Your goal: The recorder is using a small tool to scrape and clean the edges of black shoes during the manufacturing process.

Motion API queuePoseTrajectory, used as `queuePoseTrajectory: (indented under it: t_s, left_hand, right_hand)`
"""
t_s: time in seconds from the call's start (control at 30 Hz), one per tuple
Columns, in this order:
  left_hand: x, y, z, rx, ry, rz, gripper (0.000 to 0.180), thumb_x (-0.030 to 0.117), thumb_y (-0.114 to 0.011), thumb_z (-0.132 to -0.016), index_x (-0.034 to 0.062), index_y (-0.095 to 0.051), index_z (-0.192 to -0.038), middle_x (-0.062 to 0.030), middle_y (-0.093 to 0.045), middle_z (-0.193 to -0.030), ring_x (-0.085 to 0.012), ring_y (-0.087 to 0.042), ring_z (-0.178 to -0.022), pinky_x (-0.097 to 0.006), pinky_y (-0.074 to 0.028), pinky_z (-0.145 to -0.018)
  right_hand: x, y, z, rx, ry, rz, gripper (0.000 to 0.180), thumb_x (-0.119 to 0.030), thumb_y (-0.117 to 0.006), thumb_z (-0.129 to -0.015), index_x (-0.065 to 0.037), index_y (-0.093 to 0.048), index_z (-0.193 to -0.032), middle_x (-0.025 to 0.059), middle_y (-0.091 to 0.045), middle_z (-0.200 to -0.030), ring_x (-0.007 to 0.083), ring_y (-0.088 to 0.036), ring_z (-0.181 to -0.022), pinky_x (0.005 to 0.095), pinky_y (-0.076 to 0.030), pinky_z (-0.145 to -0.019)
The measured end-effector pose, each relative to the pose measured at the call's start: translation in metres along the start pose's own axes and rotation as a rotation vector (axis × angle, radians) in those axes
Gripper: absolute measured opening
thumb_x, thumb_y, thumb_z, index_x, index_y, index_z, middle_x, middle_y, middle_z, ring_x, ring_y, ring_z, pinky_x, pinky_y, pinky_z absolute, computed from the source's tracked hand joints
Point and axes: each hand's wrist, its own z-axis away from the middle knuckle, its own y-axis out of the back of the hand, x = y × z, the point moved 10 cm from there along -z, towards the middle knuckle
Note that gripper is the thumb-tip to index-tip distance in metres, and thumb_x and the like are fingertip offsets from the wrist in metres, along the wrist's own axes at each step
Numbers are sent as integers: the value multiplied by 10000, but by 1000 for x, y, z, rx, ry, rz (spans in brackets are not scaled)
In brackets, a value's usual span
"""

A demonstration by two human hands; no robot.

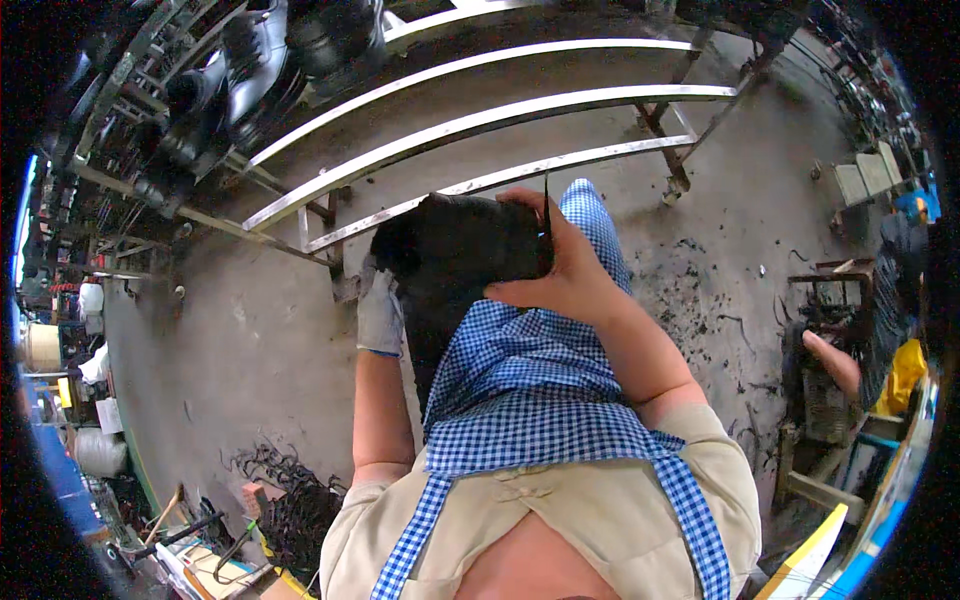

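Note:
A dull black boot (pixel 460 245), its exact outline lost in the dark, is held in front of my lap. My right hand (pixel 570 265) is bare and wraps round its right end, thumb below and fingers above. A thin black strip (pixel 547 205) stands up beside those fingers. On the boot's left side is my left hand (pixel 380 312), in a pale grey glove. It is closed against the boot, with its fingertips partly hidden. My blue checked apron (pixel 530 370) lies beneath.
A metal rack (pixel 480 130) with long rails stands ahead; shiny black boots (pixel 255 75) are on its left. Black strips (pixel 290 500) lie heaped at lower left, and scraps (pixel 690 290) litter the floor at right. Another person's arm (pixel 832 362) shows at far right, near a wheeled cart (pixel 865 185).

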Motion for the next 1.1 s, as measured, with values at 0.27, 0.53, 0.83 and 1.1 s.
queuePoseTrajectory:
  t_s: [0.27,0.53,0.83,1.1]
  left_hand:
    - [105,-119,97,-434,-394,-425,384,68,-567,-817,23,-536,-1197,-60,-567,-1154,-143,-507,-1061,-295,-413,-899]
    - [82,-125,94,-480,-244,-384,322,20,-593,-796,9,-578,-1117,-63,-615,-1051,-151,-565,-954,-264,-453,-851]
    - [91,-128,98,-443,-473,-611,272,73,-617,-769,-1,-600,-1030,-91,-626,-986,-186,-587,-902,-297,-472,-803]
    - [87,-120,93,-331,-289,-407,292,1,-601,-778,4,-585,-1070,-71,-620,-1006,-150,-571,-931,-288,-455,-842]
  right_hand:
    - [-9,-26,-1,-114,117,327,826,-152,-822,-613,-80,-383,-1309,100,-597,-1020,178,-610,-918,263,-483,-789]
    - [-14,-19,-4,-73,95,522,343,-211,-715,-742,-118,-618,-1058,96,-613,-872,250,-641,-754,311,-515,-634]
    - [-17,-33,-1,16,421,725,151,-12,-620,-783,-66,-560,-911,91,-527,-862,196,-556,-629,270,-440,-532]
    - [39,-13,-2,15,28,-375,48,-57,-448,-934,-83,-479,-961,31,-490,-891,46,-426,-562,180,-327,-448]
